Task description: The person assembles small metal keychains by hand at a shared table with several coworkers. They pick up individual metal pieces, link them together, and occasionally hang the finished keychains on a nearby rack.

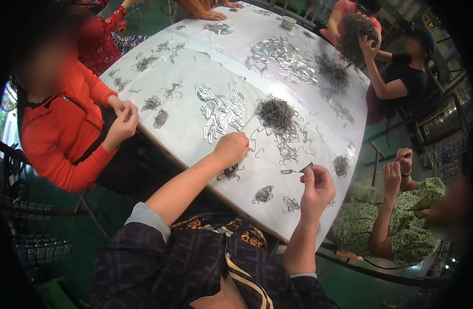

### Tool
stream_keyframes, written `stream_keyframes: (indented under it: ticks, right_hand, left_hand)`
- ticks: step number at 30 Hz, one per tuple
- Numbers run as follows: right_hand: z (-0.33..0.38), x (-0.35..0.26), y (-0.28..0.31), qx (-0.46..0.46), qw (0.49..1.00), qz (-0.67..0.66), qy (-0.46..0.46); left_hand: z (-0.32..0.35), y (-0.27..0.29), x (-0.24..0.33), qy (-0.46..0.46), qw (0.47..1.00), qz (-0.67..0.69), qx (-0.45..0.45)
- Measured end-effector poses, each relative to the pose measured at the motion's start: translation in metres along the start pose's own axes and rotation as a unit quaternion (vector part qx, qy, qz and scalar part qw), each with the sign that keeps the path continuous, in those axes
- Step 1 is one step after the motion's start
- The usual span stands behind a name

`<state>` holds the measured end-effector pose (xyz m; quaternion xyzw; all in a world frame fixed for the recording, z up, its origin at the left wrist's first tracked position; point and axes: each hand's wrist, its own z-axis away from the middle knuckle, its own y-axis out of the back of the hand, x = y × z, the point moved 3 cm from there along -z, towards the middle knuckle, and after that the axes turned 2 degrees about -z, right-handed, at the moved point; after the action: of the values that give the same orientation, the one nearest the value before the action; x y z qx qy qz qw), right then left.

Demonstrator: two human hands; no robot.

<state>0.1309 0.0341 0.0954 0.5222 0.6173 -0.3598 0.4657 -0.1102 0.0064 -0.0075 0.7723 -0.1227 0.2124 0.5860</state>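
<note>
My left hand (232, 148) is closed above the white-covered table (195, 146), its fingertips beside loose bent wire hooks. What it holds, if anything, is hidden. Between thumb and fingers of my right hand (317, 189) is a small metal clip on a thin wire (293, 171), its silver end pointing left. A heap of silver metal pieces (223, 109) lies beyond my left hand. Right of that heap sits a tangled pile of grey wire hooks (275, 114), with loose hooks trailing toward me. Below my left hand, a small bunch of hooks (228, 172) lies at the table edge.
Small hook bunches (263, 194) lie near my right hand. Farther off are another silver heap (283, 56) and a round tin (288, 22). People in red (66, 129) and green (391, 216) sit at either side; another person holds a large wire tangle (356, 38).
</note>
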Motion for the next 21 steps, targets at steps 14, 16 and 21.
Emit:
stream_keyframes:
  ticks: [14,16,21]
  right_hand:
    - [0.004,-0.009,-0.016,-0.016,1.0,0.002,-0.023]
    - [0.005,-0.009,-0.019,-0.018,1.0,0.005,-0.008]
    - [0.004,-0.005,-0.023,-0.03,0.999,0.035,0.016]
  left_hand:
    - [-0.014,-0.002,-0.012,-0.204,0.967,-0.149,0.043]
    - [-0.015,-0.004,-0.003,-0.204,0.957,-0.206,-0.003]
    - [-0.022,-0.004,0.014,-0.174,0.942,-0.275,-0.079]
